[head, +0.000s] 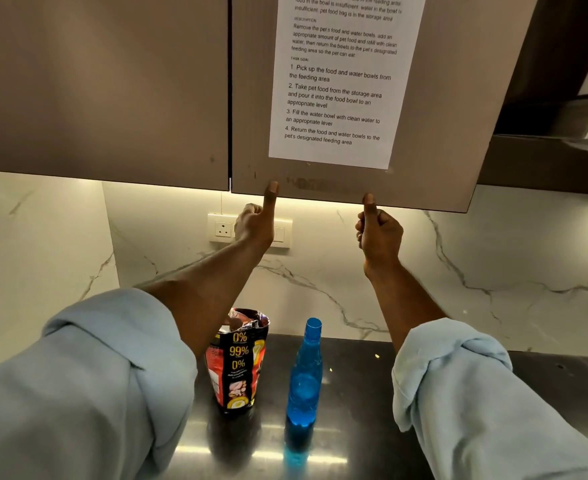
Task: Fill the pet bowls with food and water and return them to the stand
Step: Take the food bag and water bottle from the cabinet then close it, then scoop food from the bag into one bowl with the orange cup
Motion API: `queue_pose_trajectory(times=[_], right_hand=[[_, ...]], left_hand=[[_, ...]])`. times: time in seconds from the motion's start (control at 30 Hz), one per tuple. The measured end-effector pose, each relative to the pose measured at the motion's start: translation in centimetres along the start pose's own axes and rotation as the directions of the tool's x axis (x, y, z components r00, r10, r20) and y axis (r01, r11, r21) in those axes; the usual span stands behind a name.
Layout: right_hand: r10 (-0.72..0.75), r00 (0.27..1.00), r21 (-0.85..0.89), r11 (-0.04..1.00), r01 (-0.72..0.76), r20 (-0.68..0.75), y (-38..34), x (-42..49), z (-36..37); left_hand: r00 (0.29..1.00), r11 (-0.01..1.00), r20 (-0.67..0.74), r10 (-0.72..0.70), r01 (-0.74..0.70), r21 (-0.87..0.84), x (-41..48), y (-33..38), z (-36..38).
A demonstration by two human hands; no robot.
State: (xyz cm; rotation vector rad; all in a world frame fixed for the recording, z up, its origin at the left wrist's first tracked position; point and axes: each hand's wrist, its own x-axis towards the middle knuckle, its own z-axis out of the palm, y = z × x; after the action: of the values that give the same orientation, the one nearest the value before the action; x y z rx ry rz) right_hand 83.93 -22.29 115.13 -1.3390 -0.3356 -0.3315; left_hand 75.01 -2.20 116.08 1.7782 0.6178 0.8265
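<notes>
An open red and black pet food bag (238, 362) stands on the dark counter (354, 410). Right beside it is a blue water bottle (304, 375) with its cap on. No bowls or stand are in view. Both arms are raised toward the wall cabinet (424, 150). My left hand (256, 225) is a fist with the thumb pointing up, its tip over the lower edge of the cabinet door. My right hand (379, 235) is held the same way, further right along that edge. Neither hand holds anything.
A printed instruction sheet (344, 81) is stuck on the cabinet door. A wall socket plate (223, 230) sits on the marble backsplash behind my left hand. A dark hood (562, 133) hangs at the upper right.
</notes>
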Motion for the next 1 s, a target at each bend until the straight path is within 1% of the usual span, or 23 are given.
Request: queue_pose_trajectory(times=[0.07,0.13,0.2,0.23,0.27,0.33,0.4,0.43,0.5,0.6,0.67,0.7,0.77,0.9,0.97,1.0], right_hand=[[-0.032,0.999,-0.011,0.999,0.032,-0.037,0.0,-0.2,0.2],[-0.084,0.989,-0.045,0.996,0.079,-0.118,0.0,-0.5,0.7],[-0.116,0.976,-0.069,0.992,0.105,-0.185,0.5,-1.1,1.2],[-0.119,0.974,-0.075,0.991,0.106,-0.193,1.0,-1.6,1.4],[-0.129,0.974,-0.102,0.989,0.111,-0.187,1.6,-2.3,1.5],[-0.176,0.976,-0.205,0.968,0.148,-0.127,3.3,-3.8,2.1],[-0.225,0.974,-0.303,0.928,0.214,0.001,4.8,-5.1,3.0],[-0.233,0.969,-0.340,0.908,0.245,0.079,5.3,-5.7,3.6],[-0.204,0.948,-0.403,0.867,0.291,0.245,5.9,-6.7,5.5],[-0.137,0.860,-0.489,0.774,0.403,0.492,7.0,-8.5,8.6],[-0.046,0.818,-0.535,0.735,0.417,0.573,8.8,-9.7,10.8],[0.003,0.816,-0.562,0.726,0.396,0.578,10.0,-10.3,11.8],[0.110,0.836,-0.629,0.712,0.311,0.538,12.2,-11.3,13.1],[0.320,0.864,-0.777,0.617,0.121,0.388,16.4,-12.5,14.8],[0.367,0.859,-0.816,0.571,0.094,0.356,17.8,-12.6,15.2],[0.376,0.853,-0.833,0.541,0.114,0.361,18.3,-12.4,15.3]], left_hand=[[1.000,1.000,0.011,0.004,-0.004,0.006,0.0,-0.1,-0.1],[1.000,1.000,-0.001,0.025,-0.024,0.015,0.0,0.0,-0.3],[0.994,0.993,-0.055,0.098,-0.094,0.068,0.1,-0.3,-0.6],[0.984,0.983,-0.086,0.154,-0.143,0.119,0.2,-0.8,-1.0],[0.972,0.967,-0.107,0.211,-0.191,0.167,0.1,-1.5,-1.4],[0.948,0.928,-0.093,0.304,-0.272,0.254,0.1,-3.8,-2.7],[0.946,0.889,-0.040,0.321,-0.287,0.356,0.5,-6.9,-4.1],[0.955,0.877,-0.020,0.297,-0.264,0.402,0.7,-8.5,-4.8],[0.975,0.870,-0.013,0.221,-0.191,0.454,1.1,-11.9,-6.2],[0.993,0.868,-0.013,0.118,-0.097,0.486,1.2,-16.7,-8.0],[0.998,0.861,0.004,0.057,-0.051,0.506,1.3,-19.4,-9.0],[1.000,0.859,0.020,0.024,-0.031,0.512,1.4,-20.8,-9.4],[0.997,0.858,0.064,-0.044,0.005,0.513,1.1,-22.7,-9.9],[0.983,0.851,0.089,-0.159,0.091,0.518,1.1,-25.8,-10.5],[0.975,0.841,0.081,-0.209,0.137,0.523,1.2,-26.8,-10.5],[0.968,0.836,0.076,-0.240,0.166,0.523,1.3,-27.3,-10.4]])
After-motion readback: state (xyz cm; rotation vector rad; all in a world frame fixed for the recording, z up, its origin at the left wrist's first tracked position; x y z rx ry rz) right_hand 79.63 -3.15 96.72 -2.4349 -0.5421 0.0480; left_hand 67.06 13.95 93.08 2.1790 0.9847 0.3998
